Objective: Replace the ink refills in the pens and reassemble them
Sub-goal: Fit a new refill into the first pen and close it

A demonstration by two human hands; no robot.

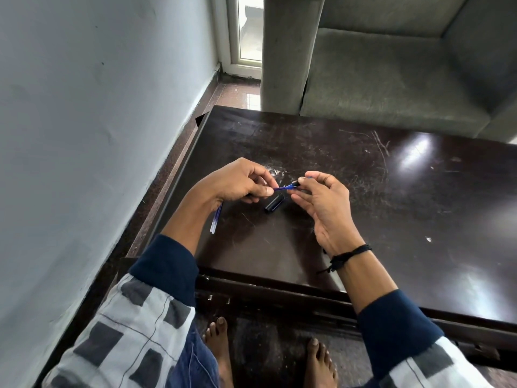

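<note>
A blue refill (284, 187) is held over the dark desk (391, 219); the left hand (235, 183) keeps a narrow pinching grip on one end, the right hand (327, 203) on the black-tipped other; one black pen barrel (274, 203) lies just beneath; spare refills (216, 221), number unclear, lie near the desk's left edge; open desk lies to the right.

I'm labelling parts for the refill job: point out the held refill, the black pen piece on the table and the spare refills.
held refill (283, 188): head view, the bare blue middle of it.
black pen piece (274, 204): head view, middle of its body.
spare refills (216, 219): head view, middle of the visible stretch.
</note>
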